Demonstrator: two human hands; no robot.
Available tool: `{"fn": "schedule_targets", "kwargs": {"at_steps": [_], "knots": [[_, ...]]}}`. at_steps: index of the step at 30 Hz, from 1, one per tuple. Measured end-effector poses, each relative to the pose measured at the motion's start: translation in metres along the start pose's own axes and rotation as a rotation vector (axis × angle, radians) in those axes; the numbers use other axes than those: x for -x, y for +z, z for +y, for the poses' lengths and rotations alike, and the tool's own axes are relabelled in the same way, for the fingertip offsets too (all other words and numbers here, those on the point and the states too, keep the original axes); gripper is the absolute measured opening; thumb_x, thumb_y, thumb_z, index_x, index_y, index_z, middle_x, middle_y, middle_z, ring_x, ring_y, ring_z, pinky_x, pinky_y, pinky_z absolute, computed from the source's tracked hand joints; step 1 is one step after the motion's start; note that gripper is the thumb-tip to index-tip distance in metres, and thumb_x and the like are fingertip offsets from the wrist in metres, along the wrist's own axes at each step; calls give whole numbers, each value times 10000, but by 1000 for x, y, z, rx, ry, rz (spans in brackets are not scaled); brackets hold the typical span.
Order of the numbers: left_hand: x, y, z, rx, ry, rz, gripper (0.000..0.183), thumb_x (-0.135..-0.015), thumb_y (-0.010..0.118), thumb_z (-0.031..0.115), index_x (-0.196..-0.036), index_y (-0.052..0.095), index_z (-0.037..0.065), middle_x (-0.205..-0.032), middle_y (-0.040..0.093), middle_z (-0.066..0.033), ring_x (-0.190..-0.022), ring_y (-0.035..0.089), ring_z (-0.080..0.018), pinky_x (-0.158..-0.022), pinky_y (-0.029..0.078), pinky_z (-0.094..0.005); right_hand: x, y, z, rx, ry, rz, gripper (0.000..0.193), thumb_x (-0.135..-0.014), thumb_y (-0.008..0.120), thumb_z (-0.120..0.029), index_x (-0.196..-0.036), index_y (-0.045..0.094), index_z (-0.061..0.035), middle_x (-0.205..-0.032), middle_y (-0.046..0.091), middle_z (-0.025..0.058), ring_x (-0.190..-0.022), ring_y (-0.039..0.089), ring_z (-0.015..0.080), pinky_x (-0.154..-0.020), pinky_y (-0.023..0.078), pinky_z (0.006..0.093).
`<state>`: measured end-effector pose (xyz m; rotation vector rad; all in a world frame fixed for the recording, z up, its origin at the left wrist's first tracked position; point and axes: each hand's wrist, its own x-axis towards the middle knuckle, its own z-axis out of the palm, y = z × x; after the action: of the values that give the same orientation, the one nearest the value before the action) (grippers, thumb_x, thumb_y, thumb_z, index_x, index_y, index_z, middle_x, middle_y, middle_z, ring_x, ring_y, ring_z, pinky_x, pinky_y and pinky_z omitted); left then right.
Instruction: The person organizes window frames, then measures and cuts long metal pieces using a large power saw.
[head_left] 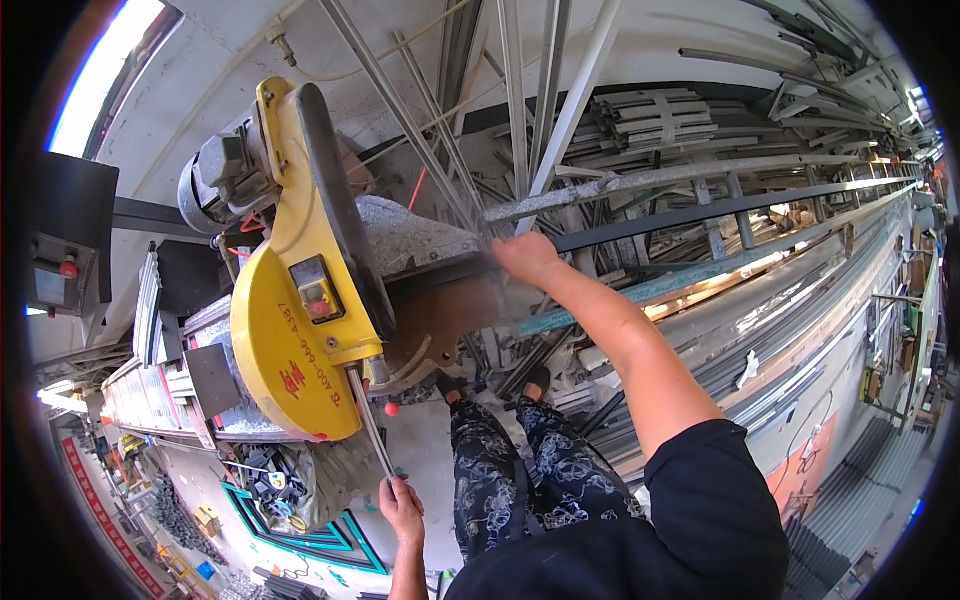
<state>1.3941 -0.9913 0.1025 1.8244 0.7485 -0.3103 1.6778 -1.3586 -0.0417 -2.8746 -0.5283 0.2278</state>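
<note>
A yellow cut-off saw (290,240) with a rounded blade guard (270,350) stands at left of centre. A thin metal handle (371,425) slopes down from it, and my left hand (402,512) is closed round its lower end. My right arm reaches forward over the saw's work table. At its end my right hand (527,260) grips a long dark metal bar (690,212), which runs from the saw out to the far right. Its fingertips are partly blurred. The blade is hidden by the guard.
A long ladder-like metal rack (745,210) supports the bar on the right. Metal profiles (660,120) lie piled behind it, and several lean on the wall. A motor (225,175) juts from the saw. A green-edged frame (300,535) lies at lower left.
</note>
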Motion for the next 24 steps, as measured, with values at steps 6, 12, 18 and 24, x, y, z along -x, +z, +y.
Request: {"fn": "schedule_targets", "kwargs": {"at_steps": [6, 12, 18, 24], "knots": [[-7, 4, -9, 9, 19, -5, 270, -984, 409, 282, -909, 502, 40, -520, 387, 26, -345, 321, -49, -312, 239, -202, 1, 1, 2, 3, 2, 9, 83, -782, 533, -125, -849, 554, -81, -753, 669, 106, -693, 661, 296, -576, 521, 407], [-19, 10, -32, 50, 37, 57, 266, -981, 417, 276, -893, 502, 40, -526, 398, 27, -342, 320, -51, -317, 250, -208, -3, -8, -6, -23, -21, 3, 95, -777, 540, -123, -851, 553, -64, -744, 666, 124, -686, 660, 303, -570, 521, 415], [25, -18, 46, -88, -52, 73, 222, -957, 467, 227, -913, 533, 19, -540, 438, 21, -380, 380, -53, -348, 296, -210, -4, 3, -6, -15, -35, 3, 85, -768, 536, -108, -836, 542, -58, -710, 655, 143, -655, 656, 315, -541, 517, 426], [63, -57, 193, -521, 428, 208, 180, -882, 516, 63, -1030, 573, -23, -813, 596, -80, -757, 574, -143, -695, 465, -263, 2, 1, 2, 37, -6, 11, 93, -756, 546, -115, -827, 525, -59, -726, 648, 128, -677, 652, 305, -563, 516, 414]]}}
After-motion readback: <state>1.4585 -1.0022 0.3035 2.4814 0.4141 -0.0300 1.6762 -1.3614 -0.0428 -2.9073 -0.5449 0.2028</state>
